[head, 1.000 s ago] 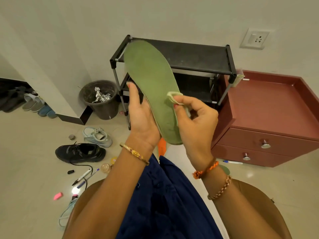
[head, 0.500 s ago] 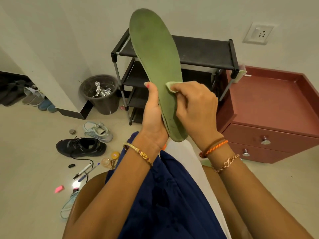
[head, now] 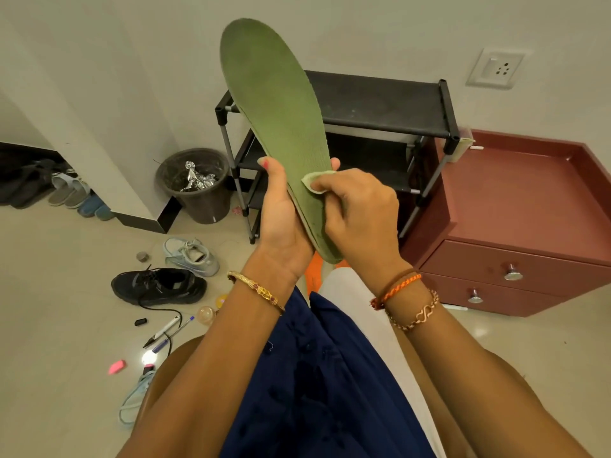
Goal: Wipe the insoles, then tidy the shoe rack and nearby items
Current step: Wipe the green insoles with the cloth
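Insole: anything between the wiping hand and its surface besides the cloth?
Nothing visible. The right hand presses the cloth directly onto the green insole, which the left hand grips from behind.

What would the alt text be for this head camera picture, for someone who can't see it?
A person's left hand holds a green insole upright while the right hand presses a small pale wipe against it. Behind stand a black shoe rack, a bin and a red drawer cabinet; shoes and pens litter the floor.

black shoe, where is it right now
In the head view, the black shoe lies on the floor at lower left, just in front of the pale blue sneaker.
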